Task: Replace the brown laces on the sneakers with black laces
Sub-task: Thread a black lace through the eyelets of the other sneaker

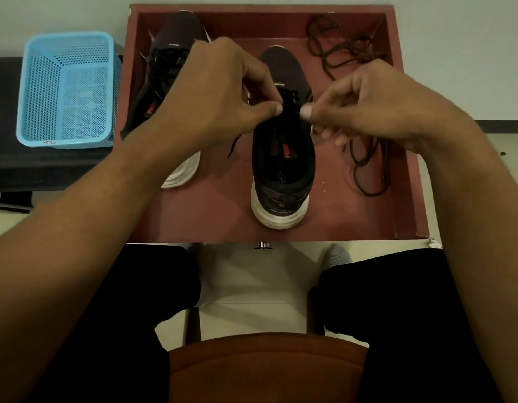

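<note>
You sit over a reddish tray (407, 193) on the floor, both hands raised above its middle; the sneaker (281, 170) you are working on stands near the tray's near edge, heel toward you, with the black lace (291, 96) crossing its upper eyelets. Your left hand (223, 91) curls over the left eyelets, its fingers (276, 109) pinching the lace between thumb and forefinger; a loose black end (233, 146) hangs below that hand. Your right hand (377, 106) is curled beside the right eyelets, thumb pressed to forefinger, apparently pinching the other end, though the strand is hidden there. The second sneaker (179, 30) lies along the tray's left edge, already carrying black lacing. The brown laces (333, 50) lie tangled in the far right corner, with more brown lace (368, 170) looped along the right edge.

The likely trouble is uneven pulling; one end could run short or slip back out of its eyelet. Dark lace against dark shoe in dim light makes a skipped eyelet easy to miss. The brown loop lies just under your right hand, so a finger could snag it and drag it into the work. Nothing steadies the shoe, so a hard tug may tip it.
</note>
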A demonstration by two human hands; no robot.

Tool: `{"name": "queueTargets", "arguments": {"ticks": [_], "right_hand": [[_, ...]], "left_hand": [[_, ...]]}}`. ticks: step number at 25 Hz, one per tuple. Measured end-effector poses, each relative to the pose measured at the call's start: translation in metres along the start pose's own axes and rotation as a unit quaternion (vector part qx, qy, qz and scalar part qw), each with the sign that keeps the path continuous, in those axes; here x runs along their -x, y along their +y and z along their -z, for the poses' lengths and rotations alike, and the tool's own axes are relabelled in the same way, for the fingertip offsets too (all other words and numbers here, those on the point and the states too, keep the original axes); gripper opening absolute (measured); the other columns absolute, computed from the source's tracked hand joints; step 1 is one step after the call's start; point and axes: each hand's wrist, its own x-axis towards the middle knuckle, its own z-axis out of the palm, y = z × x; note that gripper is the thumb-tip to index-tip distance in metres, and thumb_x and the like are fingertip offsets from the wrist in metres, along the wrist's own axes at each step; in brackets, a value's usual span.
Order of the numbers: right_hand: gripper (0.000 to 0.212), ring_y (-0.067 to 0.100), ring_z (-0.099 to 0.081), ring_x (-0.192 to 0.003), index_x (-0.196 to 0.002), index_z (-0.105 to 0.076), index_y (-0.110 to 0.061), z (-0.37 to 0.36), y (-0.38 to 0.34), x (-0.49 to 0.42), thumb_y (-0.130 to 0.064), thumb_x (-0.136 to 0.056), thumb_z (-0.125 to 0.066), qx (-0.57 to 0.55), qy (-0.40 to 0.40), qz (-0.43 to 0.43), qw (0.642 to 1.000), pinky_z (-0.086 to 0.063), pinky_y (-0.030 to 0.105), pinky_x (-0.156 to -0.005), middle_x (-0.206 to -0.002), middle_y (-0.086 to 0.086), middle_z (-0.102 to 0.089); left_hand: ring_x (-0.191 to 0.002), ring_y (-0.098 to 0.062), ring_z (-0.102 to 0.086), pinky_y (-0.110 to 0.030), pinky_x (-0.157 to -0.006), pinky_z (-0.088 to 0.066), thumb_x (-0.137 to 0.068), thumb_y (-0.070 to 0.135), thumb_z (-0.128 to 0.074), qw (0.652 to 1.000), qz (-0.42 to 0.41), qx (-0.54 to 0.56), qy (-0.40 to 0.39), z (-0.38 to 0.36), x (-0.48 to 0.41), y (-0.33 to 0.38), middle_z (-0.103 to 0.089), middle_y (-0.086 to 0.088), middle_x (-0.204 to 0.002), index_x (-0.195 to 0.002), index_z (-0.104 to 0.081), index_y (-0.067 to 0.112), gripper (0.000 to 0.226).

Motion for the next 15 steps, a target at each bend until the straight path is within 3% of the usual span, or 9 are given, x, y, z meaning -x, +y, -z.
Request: {"name": "queueTargets", "arguments": {"ticks": [4,8,12,15], "right_hand": [[0.022,0.013,-0.08,-0.081,-0.098,-0.08,-0.013,-0.004,-0.007,0.002,-0.029,-0.084,-0.086,0.016,-0.045,-0.024,0.999,-0.063,0.03,-0.082,-0.086,0.002,-0.081],[0.014,0.012,-0.08,-0.081,-0.098,-0.08,-0.009,-0.002,-0.009,0.007,-0.017,-0.087,-0.082,-0.03,-0.044,-0.034,0.998,-0.058,0.014,-0.073,-0.083,0.003,-0.081],[0.015,0.014,-0.08,-0.085,-0.102,-0.079,-0.008,-0.003,-0.009,0.006,-0.013,-0.088,-0.08,-0.044,-0.047,-0.04,0.997,-0.061,0.018,-0.079,-0.087,0.005,-0.081],[0.017,0.015,-0.08,-0.084,-0.103,-0.078,-0.007,-0.005,-0.01,0.005,-0.011,-0.087,-0.08,-0.055,-0.039,-0.043,0.997,-0.061,0.016,-0.075,-0.086,0.006,-0.081]], "left_hand": [[-0.069,0.021,-0.058,0.003,-0.069,-0.039,-0.09,0.036,-0.08,1.0,-0.001,-0.003,-0.01,-0.004,0.001,0.006,-0.064,0.026,-0.079,-0.095,-0.081,0.029,0.009],[-0.071,0.01,-0.06,-0.002,-0.073,-0.043,-0.088,0.035,-0.081,0.999,0.002,-0.024,-0.024,-0.015,0.001,0.014,-0.076,0.015,-0.092,-0.098,-0.082,0.029,0.012],[-0.085,-0.004,-0.068,-0.032,-0.088,-0.06,-0.089,0.034,-0.08,0.999,0.025,-0.039,-0.023,-0.022,0.0,0.017,-0.077,0.011,-0.095,-0.099,-0.083,0.029,0.012],[-0.089,-0.006,-0.07,-0.035,-0.089,-0.06,-0.089,0.033,-0.079,0.998,0.036,-0.044,-0.031,-0.022,0.0,0.017,-0.077,0.011,-0.094,-0.098,-0.082,0.028,0.011]]}}
